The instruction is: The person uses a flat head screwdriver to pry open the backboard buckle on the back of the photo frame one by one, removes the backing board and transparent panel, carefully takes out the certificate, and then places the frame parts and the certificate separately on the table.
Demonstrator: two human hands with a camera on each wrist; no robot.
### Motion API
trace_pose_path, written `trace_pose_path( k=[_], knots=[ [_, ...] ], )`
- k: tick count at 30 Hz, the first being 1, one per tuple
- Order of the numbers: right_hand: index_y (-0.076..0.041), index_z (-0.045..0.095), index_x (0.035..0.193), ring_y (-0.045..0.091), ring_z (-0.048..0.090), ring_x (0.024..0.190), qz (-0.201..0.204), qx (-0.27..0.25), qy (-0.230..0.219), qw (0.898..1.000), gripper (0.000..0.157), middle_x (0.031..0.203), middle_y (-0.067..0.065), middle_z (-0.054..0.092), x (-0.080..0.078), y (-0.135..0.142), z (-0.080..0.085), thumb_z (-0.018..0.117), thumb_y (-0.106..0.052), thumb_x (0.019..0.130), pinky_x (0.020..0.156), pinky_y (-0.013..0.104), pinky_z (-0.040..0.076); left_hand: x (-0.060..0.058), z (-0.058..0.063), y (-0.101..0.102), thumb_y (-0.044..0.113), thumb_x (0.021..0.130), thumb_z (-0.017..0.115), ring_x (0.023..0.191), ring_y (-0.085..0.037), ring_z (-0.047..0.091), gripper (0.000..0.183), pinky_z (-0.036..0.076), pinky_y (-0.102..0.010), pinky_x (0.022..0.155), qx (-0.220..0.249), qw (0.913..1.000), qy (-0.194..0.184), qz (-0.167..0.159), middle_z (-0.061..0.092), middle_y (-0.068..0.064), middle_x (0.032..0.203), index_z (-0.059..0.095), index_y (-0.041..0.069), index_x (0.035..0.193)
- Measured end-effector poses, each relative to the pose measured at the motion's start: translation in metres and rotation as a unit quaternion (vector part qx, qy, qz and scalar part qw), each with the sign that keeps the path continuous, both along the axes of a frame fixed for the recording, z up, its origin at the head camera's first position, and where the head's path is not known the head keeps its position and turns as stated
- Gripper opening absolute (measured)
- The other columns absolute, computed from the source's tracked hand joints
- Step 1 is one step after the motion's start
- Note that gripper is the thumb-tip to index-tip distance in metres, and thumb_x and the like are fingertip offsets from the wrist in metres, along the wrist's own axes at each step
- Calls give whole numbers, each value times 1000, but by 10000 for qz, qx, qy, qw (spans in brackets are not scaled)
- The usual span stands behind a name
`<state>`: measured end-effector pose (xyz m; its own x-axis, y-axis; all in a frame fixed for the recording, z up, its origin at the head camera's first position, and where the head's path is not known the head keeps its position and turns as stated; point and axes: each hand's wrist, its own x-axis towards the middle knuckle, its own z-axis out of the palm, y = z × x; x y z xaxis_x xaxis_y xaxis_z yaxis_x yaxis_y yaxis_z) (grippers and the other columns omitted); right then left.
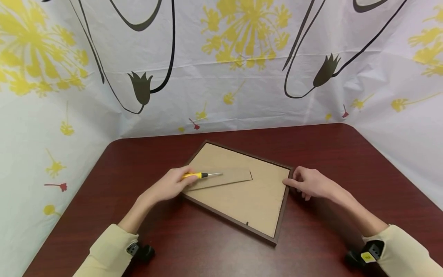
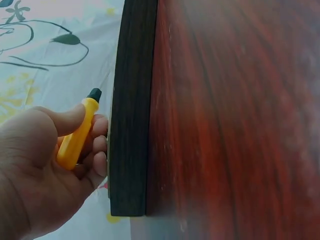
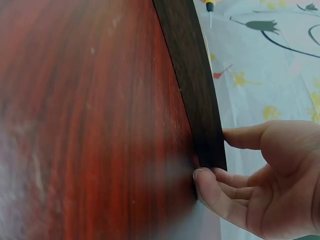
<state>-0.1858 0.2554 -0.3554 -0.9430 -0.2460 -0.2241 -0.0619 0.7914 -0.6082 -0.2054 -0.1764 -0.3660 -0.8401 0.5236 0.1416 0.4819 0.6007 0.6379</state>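
Observation:
A picture frame (image 1: 261, 200) with a dark wooden border lies back side up on the table, turned at an angle. Its tan backing board carries a flap-like stand (image 1: 221, 179) of the same colour. In my left hand (image 1: 174, 181) is a screwdriver (image 1: 194, 176) with a yellow handle, its metal shaft pointing right over the stand. The left wrist view has the fingers curled round that yellow handle (image 2: 76, 142), close beside the frame's edge. My right hand (image 1: 309, 182) grips the frame's right corner, thumb on top; in the right wrist view the fingers (image 3: 217, 200) reach under the border.
The dark red wooden table (image 1: 138, 161) extends round the frame on all sides. A white sheet (image 1: 221, 88) printed with yellow and dark flowers hangs behind the table and along both sides. Wrist cameras (image 1: 138, 252) are strapped at both sleeves.

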Motion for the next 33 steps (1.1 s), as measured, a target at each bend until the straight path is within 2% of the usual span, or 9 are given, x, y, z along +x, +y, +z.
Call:
trace_pose_path(
  k=[8,12,17,20,25,27,29,33],
  knots=[
    [-2,48,96,21,60,50,46,-197,-64,9998,35,70,9,61,-3,-8,-2,63,-34,100,53,38,55,-1,2,-5,20,104,59,72,-14,47,12,41,-31,69,-380,9987,-330,-4,52,3,81,64,10,104],
    [1,47,100,23,62,50,112,-282,-26,9995,30,67,11,61,-14,-12,-3,58,-27,103,52,38,55,3,5,-7,22,104,59,71,-14,47,13,41,-30,67,-504,9971,-568,-62,52,3,79,63,10,101],
    [6,48,106,23,63,50,194,-230,143,9994,27,66,11,62,-34,-18,-5,53,-21,106,51,37,55,10,7,-9,24,105,57,68,-13,47,17,40,-28,64,-446,9943,-906,-328,52,3,76,60,11,94],
    [8,49,113,22,64,50,233,-71,286,9993,29,65,11,61,-46,-21,-6,52,-20,106,55,37,56,15,8,-9,25,105,57,68,-13,47,17,40,-27,63,-420,9924,-1073,-428,52,3,75,60,11,95],
    [11,48,128,19,63,50,284,340,584,9973,39,64,9,58,-62,-27,-8,51,-22,107,78,46,55,21,12,-6,27,104,59,65,-11,46,17,41,-26,61,-476,9888,-1300,-552,53,4,74,61,13,95],
    [11,48,130,19,62,50,327,413,708,9961,40,65,9,57,-67,-29,-9,51,-22,107,82,49,53,23,13,-5,28,103,60,64,-11,47,18,41,-26,60,-498,9879,-1343,-603,55,4,74,62,13,94],
    [10,48,130,19,60,50,356,420,773,9955,40,66,8,57,-70,-30,-10,51,-23,108,82,48,52,26,13,-4,28,103,60,64,-10,47,18,41,-25,60,-511,9873,-1363,-641,57,5,75,62,13,93],
    [10,46,133,19,59,52,379,372,699,9961,47,70,9,57,-70,-32,-11,53,-28,107,70,42,52,28,13,-2,26,103,60,64,-10,50,19,43,-25,59,-437,9857,-1468,-701,60,3,76,62,12,92]
  ],
)
